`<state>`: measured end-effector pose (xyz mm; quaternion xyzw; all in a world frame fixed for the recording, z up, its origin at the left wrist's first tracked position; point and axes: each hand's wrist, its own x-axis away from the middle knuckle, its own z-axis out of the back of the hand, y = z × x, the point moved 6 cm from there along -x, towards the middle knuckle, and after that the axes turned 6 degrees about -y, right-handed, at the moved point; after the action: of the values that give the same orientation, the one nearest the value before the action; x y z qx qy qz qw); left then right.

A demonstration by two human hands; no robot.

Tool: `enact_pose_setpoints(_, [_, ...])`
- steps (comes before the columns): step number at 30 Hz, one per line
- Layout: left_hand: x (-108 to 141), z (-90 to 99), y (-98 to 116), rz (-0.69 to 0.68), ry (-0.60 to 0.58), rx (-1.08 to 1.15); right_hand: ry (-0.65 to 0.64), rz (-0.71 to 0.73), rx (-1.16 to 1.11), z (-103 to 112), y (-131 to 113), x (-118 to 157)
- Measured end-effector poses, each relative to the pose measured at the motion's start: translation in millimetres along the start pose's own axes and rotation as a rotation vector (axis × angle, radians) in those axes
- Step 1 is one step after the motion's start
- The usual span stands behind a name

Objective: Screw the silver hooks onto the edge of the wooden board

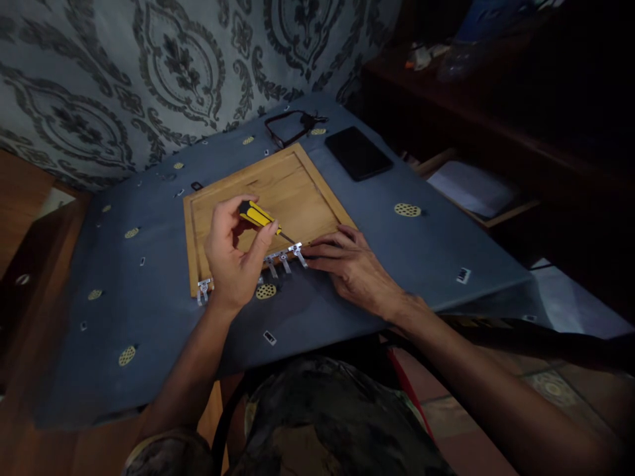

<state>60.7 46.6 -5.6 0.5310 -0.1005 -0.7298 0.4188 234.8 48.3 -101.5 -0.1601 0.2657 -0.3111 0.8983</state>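
A wooden panel (268, 188) with a raised frame lies on the blue cloth. Several metal hinges (298, 254) sit along its near edge, one of them at the left corner. My left hand (233, 254) holds a yellow and black screwdriver (258, 215) between thumb and fingers, its shaft slanting down to the right with the tip at the rightmost hinge. Beside that hinge, my right hand (350, 268) rests on the panel's near edge, fingers stretched toward the metal and touching or nearly touching it.
Behind the panel lie a dark strap or cord loop (285, 141) and a black phone or tablet (358, 153). A patterned wall covering (193, 73) borders the table's far side. To the right, an open drawer (471, 188) holds something pale. The table's cloth (163, 330) hangs over the near edge.
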Motion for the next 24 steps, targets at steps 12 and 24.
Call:
enact_pose_setpoints(12, [6.1,-7.4,-1.7,-0.020,-0.069,-0.093,-0.012,-0.028,0.000,0.5,-0.6,-0.6])
enact_pose_setpoints(24, [7.4,-10.2,-5.4,0.020,-0.107,-0.079,-0.018,-0.030,-0.002,0.7,-0.5,-0.7])
